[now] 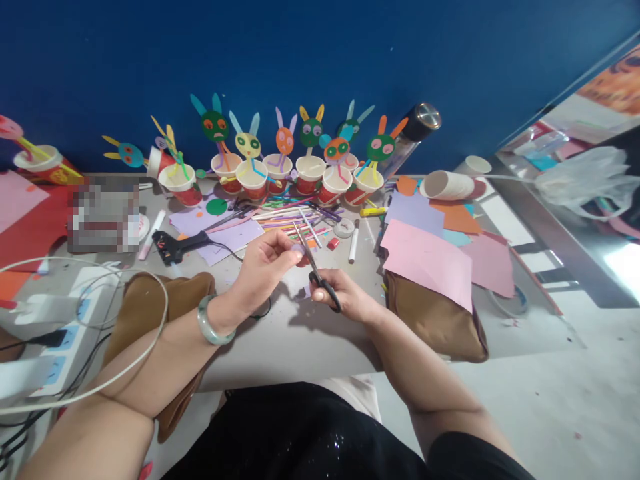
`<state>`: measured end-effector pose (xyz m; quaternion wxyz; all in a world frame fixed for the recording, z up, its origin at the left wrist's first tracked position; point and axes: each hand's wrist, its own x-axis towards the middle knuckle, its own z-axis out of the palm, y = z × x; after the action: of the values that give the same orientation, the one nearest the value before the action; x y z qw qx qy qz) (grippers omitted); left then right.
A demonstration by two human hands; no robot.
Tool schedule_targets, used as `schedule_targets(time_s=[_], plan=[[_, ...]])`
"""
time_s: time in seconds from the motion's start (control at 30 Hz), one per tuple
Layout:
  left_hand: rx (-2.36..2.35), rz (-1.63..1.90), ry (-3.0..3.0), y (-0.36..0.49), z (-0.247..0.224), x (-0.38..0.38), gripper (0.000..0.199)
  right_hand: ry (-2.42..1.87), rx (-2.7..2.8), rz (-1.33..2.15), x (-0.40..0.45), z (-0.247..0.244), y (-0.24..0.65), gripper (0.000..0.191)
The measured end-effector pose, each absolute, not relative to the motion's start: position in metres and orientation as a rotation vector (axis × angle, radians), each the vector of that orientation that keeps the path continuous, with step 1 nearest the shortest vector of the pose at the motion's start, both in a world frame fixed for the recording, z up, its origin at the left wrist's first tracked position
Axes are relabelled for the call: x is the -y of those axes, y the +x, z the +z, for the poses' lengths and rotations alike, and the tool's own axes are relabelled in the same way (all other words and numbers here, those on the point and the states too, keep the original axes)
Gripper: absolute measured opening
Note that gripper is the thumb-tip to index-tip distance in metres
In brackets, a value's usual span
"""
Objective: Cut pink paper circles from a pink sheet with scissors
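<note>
Over the middle of the table, my right hand has its fingers through the handles of black-handled scissors. The blades point up and away, towards the fingertips of my left hand. A small piece of purple paper is pinched between my left thumb and fingers, right beside the blades. Whether the blades touch the paper I cannot tell. Beyond my hands lies a pile of coloured sticks. A white marker, a roll of clear tape and a small red piece lie near the scissors.
Paper cups with rabbit-faced figures line the blue wall. A black glue gun lies left, beside lilac paper. Pink sheets overlap a brown pouch at right. A power strip with cables is at left; a bottle leans behind.
</note>
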<state>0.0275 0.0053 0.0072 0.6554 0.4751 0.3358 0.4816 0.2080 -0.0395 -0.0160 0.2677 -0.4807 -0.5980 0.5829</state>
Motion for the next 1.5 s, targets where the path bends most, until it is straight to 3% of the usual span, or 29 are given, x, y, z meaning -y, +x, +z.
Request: schedule_targets(time_s=[0.97,1.3,1.5], plan=[[-0.756,1.096,1.055,0.027,0.006,-0.007,0.011,-1.334,1.612,1.537,0.037,-0.018,0.207,0.072],[-0.831,0.995,0.877,0.025,0.005,-0.022,0.019,-1.072,1.364,1.275,0.03,-0.036,0.213,0.06],[-0.881,1.112,1.356,0.022,-0.006,-0.025,0.01,-1.218,1.161,1.164,0.024,-0.034,0.213,0.043]])
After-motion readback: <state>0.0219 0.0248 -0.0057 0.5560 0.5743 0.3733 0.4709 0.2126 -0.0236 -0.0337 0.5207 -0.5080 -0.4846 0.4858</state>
